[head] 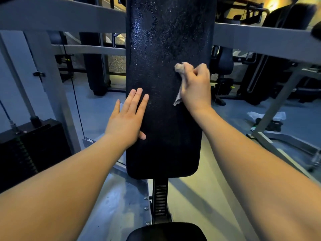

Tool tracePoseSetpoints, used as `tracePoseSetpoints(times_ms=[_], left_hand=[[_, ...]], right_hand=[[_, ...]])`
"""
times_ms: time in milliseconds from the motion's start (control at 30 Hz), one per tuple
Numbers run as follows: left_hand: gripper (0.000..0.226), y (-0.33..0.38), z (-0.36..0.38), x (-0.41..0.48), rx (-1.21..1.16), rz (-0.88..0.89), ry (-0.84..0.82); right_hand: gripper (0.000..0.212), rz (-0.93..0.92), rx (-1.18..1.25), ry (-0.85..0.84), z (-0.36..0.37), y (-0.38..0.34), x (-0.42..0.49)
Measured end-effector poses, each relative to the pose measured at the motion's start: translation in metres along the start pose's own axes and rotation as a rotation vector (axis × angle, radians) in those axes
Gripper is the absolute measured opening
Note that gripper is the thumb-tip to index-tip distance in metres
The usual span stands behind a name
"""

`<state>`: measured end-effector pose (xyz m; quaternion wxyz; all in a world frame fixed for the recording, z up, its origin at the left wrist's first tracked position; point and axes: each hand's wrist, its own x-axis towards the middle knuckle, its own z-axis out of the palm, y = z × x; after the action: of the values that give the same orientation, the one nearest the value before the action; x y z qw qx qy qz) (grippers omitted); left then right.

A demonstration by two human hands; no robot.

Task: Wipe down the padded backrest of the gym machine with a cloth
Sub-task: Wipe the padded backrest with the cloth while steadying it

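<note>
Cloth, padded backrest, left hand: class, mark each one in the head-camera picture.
cloth (180, 67): head view, on its bunched upper end.
padded backrest (161, 40): head view, on the speckled upper face of the pad.
left hand (126, 120): head view, on the back of the hand.

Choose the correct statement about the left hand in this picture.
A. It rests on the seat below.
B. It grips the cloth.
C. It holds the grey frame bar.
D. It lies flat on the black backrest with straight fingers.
D: the left hand lies flat on the backrest, while the right hand holds the cloth.
</note>
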<state>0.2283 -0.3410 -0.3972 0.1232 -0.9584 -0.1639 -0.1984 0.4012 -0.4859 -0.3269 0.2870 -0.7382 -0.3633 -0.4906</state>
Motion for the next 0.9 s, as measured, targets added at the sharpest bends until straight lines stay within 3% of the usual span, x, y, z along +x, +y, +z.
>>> tracePoseSetpoints(times_ms=[67,133,233,300,367,467,500,667,733,800,900], left_hand=[[0.138,0.000,0.001,0.000,-0.001,0.000,0.000],[0.139,0.000,0.000,0.000,-0.008,-0.005,0.006],[0.135,-0.003,-0.001,0.000,-0.015,-0.004,0.012],[0.128,-0.007,0.003,-0.005,-0.021,-0.011,0.032],[0.121,-0.008,0.010,-0.009,-0.044,-0.023,0.058],[0.117,-0.009,0.015,-0.008,-0.072,-0.016,0.052],[0.116,-0.009,0.013,-0.008,-0.078,-0.014,0.044],[0.116,-0.011,0.002,-0.010,-0.136,0.004,0.009],[0.115,-0.013,-0.004,-0.012,-0.162,0.025,-0.007],[0.109,-0.015,-0.009,-0.015,-0.234,0.029,-0.009],[0.083,-0.011,-0.020,-0.015,-0.467,-0.016,0.048]], right_hand=[[0.034,0.220,0.010,0.036,0.004,-0.008,-0.002],[0.033,0.285,0.071,0.070,0.013,-0.040,-0.007],[0.033,-0.025,0.170,-0.052,0.025,-0.077,-0.020],[0.035,-0.194,0.172,-0.129,0.020,-0.067,-0.017],[0.032,-0.144,0.111,-0.110,0.011,-0.041,-0.010],[0.039,0.175,0.062,-0.017,0.006,-0.034,-0.009],[0.043,0.192,0.049,-0.036,0.009,-0.048,-0.014],[0.043,-0.154,0.148,-0.258,0.003,-0.063,-0.025],[0.042,-0.181,0.225,-0.335,-0.015,-0.048,-0.017],[0.040,-0.039,0.275,-0.426,-0.028,-0.049,-0.012],[0.042,0.327,0.497,-0.561,-0.035,-0.056,-0.010]])
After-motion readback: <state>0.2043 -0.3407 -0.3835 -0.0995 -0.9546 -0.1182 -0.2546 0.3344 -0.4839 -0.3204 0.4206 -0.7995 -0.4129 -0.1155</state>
